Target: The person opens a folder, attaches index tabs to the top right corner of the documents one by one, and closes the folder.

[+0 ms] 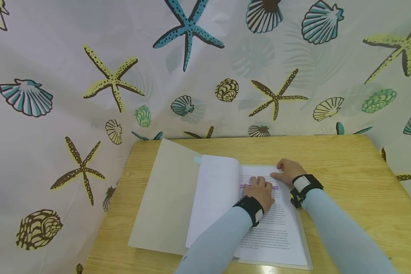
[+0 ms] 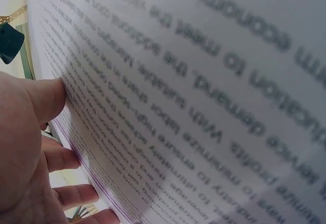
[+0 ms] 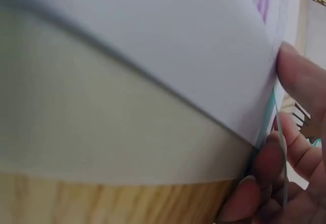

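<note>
1. The beige card folder cover (image 1: 164,198) lies flung open flat to the left of the printed white page (image 1: 274,224), which I take as the landmark here; lying flat, it stays out of the way of the sheets.

2. Just left of the printed page, a blank-backed white sheet (image 1: 214,194) lies turned over onto the cover, its inner edge arching up at the spine, so the text beneath is exposed.

3. On the printed page, near its top, a purple highlighted line (image 1: 260,187) runs across the text.

4. The left hand (image 1: 260,192) rests on the printed page at that line, fingers fairly straight and pressing down rather than gripping anything (the left wrist view shows the fingertips (image 2: 51,94) against the paper beside the purple streak), most likely to keep the sheet flat and mark the place.

5. The right hand (image 1: 289,171) sits at the upper right edge of the printed page, fingers curled round the edge of the stack; the right wrist view shows a thumb on top and fingers (image 3: 267,163) tucked underneath, a pinch that steadies the sheets.

6. All of this lies on the light wooden table (image 1: 356,182), which extends to the right of the printed page, with a seashell-and-starfish patterned curtain (image 1: 89,76) behind.
</note>
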Tool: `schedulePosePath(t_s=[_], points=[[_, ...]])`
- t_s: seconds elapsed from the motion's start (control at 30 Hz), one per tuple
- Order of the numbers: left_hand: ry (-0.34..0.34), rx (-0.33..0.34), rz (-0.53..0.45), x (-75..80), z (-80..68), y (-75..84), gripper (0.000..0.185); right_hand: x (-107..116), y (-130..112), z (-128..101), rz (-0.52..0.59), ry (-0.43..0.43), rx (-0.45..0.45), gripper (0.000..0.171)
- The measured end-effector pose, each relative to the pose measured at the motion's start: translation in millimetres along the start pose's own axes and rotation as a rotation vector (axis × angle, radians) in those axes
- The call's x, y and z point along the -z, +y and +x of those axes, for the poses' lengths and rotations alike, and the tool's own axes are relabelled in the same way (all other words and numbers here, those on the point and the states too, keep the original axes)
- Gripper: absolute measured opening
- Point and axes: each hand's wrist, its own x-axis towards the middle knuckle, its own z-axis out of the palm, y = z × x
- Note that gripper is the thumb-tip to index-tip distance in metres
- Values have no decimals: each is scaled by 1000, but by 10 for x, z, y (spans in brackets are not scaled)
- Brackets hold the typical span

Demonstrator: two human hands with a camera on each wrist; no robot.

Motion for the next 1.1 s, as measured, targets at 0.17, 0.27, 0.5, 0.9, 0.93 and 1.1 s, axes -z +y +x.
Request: schedulePosePath(t_s=[0.17,0.27,0.5,0.9,0.93,1.1], points=[[-21,0,-5,16,3,4,60,-2,104,83,25,-23,22,50],[-25,0,-4,22,2,1,60,3,126,102,20,-21,28,49],[-26,-7,6,57,-24,-19,59,82,52,45,19,-35,39,38],[-45,-14,-5,102,-34,-37,59,24,36,120,-31,-44,-29,41],[-46,-14,-6,103,-36,-36,59,21,38,127,-31,-46,-35,42],[-57,-11,-12,141,-62,-44,57,11,50,149,-31,-53,-40,43]])
